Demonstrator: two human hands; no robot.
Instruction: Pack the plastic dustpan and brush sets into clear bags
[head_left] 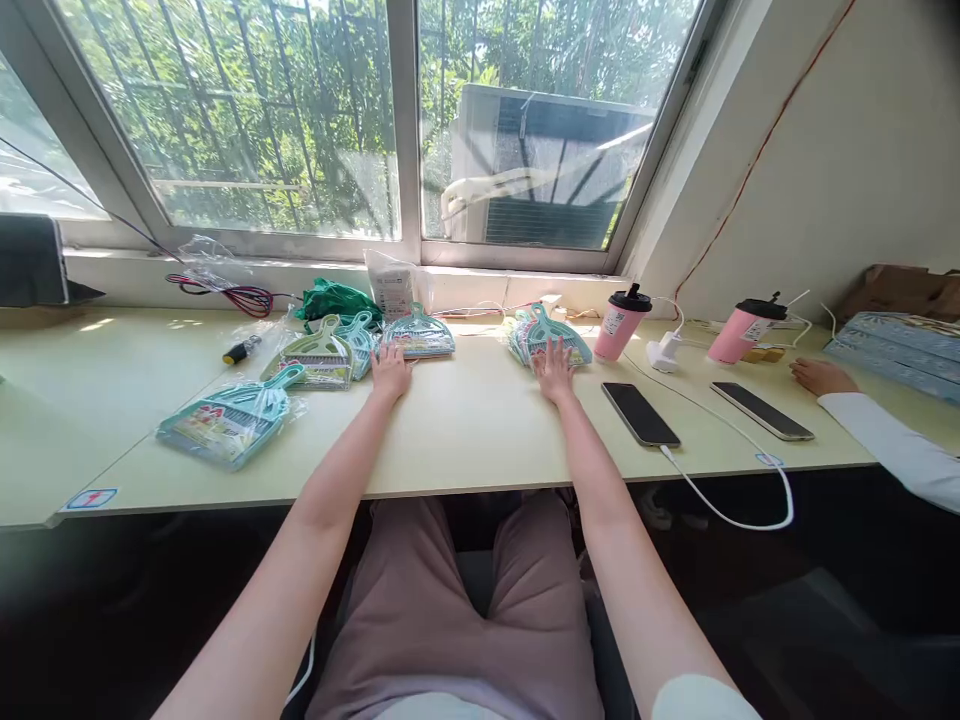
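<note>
At a pale yellow table beneath a window, a person's left hand (pixel 391 373) and right hand (pixel 554 372) lay with fingers spread, each touching wrapped dustpan sets (pixel 420 332) near two pink cups (pixel 622 324).

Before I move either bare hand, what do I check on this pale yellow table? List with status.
1. Left hand open, not gripping: ok.
2. Right hand open, fingers over the front of the teal plastic dustpan pile: ok.
3. Exact dustpan count in that pile: cannot tell, they overlap.
4. Nearest pink cup with black lid standing, apart from right hand: ok.
5. White charging cable kept on the table: not ok, a loop hangs past the front edge.
6. Co-worker's hand away from both hands: ok.
</note>
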